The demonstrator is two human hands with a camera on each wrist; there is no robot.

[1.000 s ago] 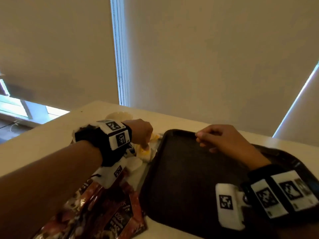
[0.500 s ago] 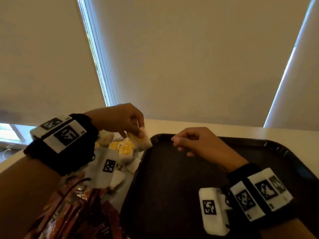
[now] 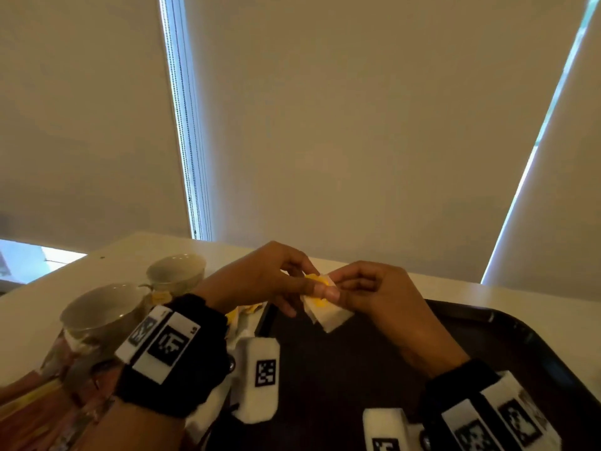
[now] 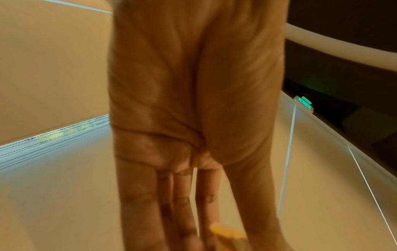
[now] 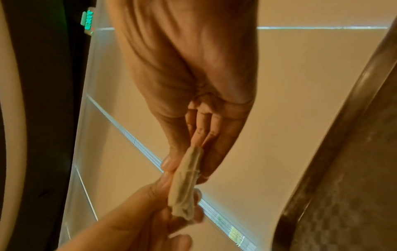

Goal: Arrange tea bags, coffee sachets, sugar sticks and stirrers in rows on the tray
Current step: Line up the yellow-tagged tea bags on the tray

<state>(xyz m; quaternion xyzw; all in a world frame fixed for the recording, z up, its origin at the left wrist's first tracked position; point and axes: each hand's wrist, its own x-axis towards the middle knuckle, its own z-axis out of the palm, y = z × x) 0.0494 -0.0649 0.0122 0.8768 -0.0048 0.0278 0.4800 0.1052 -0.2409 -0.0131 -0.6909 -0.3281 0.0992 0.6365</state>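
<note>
Both hands hold a small stack of white tea bags (image 3: 327, 312) with yellow tags, just above the far left corner of the dark tray (image 3: 507, 340). My left hand (image 3: 294, 286) pinches the stack from the left and my right hand (image 3: 338, 288) pinches it from the right. In the right wrist view the tea bags (image 5: 187, 180) show edge-on between the fingertips of both hands. The left wrist view shows only a blurred yellow tag (image 4: 227, 233) at my fingertips. More tea bags (image 3: 250, 309) lie on the table left of the tray. Red coffee sachets (image 3: 48, 398) lie at the near left.
Two pale cups (image 3: 175, 271) (image 3: 100, 312) stand on the white table (image 3: 26, 307) at the left, beyond the sachets. Closed roller blinds rise behind the table.
My left hand lifted the tea bags from the pile and carried them right over the tray's corner. My right hand rose to meet them and now pinches them too.
</note>
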